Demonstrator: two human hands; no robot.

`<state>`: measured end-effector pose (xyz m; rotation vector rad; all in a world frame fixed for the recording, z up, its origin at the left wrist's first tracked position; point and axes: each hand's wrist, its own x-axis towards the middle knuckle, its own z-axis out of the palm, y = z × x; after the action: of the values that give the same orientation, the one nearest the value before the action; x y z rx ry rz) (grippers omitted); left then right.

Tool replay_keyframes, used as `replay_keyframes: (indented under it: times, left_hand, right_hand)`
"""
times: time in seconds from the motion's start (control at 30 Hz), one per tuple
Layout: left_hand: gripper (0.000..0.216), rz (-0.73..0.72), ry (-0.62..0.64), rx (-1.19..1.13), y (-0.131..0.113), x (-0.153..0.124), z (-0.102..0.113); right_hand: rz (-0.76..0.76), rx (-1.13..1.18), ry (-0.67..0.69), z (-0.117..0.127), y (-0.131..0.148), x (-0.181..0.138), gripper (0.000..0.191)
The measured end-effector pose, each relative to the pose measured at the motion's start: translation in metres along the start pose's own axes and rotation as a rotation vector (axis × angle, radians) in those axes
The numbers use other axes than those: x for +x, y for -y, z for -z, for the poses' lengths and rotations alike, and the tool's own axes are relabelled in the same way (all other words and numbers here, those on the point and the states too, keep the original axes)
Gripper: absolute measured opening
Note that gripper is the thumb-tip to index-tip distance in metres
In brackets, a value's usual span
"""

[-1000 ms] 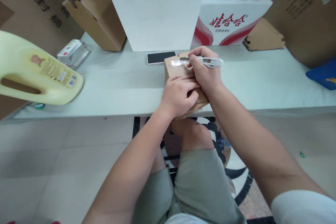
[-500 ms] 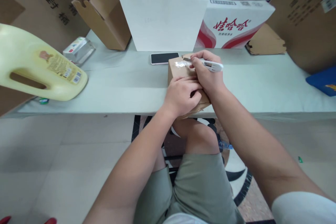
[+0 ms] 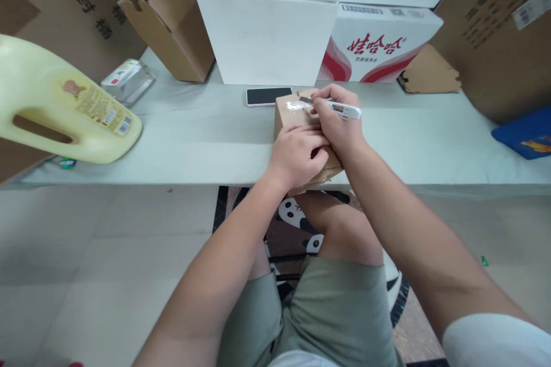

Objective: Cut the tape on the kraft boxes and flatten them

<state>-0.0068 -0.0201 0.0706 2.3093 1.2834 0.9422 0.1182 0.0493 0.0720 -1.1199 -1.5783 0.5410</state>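
A smooth, pale yellow bottle point(image 3: 86, 132) with a looped handle is seen at the left. Beside it, a shiny clear pack point(image 3: 131, 83) and a tall brown box point(image 3: 185, 49) with an open top can be seen. In the middle, the small box point(image 3: 297, 118) is made of brown cardboard, with shiny clear tape point(image 3: 294, 106) stuck on its top. The cutter point(image 3: 348, 111) is white and thin, with a dark, narrow blade.

The small box is found right under the left hand point(image 3: 296, 155), which is laid on its top with bent fingers. Whether the box is also gripped by that hand cannot be told. The cutter is held tight in the right hand point(image 3: 340, 123), and its blade is pointed left, close to the tape.

A pale green cloth point(image 3: 206, 140) is spread over the table, with pale floor tiles point(image 3: 138, 223) seen below. A black phone point(image 3: 269, 96) is set just behind the small box. White boxes point(image 3: 267, 37) are stacked farther back. At the far right, something blue point(image 3: 520, 135) is seen.
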Motion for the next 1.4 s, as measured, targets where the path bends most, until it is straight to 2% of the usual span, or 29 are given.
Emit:
replay_keyframes:
  times: [0.17, 0.57, 0.97, 1.4]
  left_hand:
    - [0.026, 0.004, 0.002, -0.004, 0.0000, 0.0001, 0.0001]
    - [0.029, -0.002, 0.007, 0.012, 0.0004, 0.0021, 0.0001]
    - [0.029, -0.014, -0.012, -0.015, 0.0003, 0.0014, -0.0002]
    - [0.029, -0.030, 0.010, -0.010, 0.0020, -0.0001, 0.0007]
  right_hand:
    - [-0.002, -0.039, -0.007, 0.0014, 0.0011, 0.0016, 0.012]
    - [-0.081, 0.100, 0.014, -0.0007, -0.0062, 0.0028, 0.028]
    - [-0.105, 0.100, 0.000, 0.0001, 0.0031, 0.0000, 0.027]
    - [-0.096, 0.112, 0.034, 0.0019, -0.0008, -0.0003, 0.024]
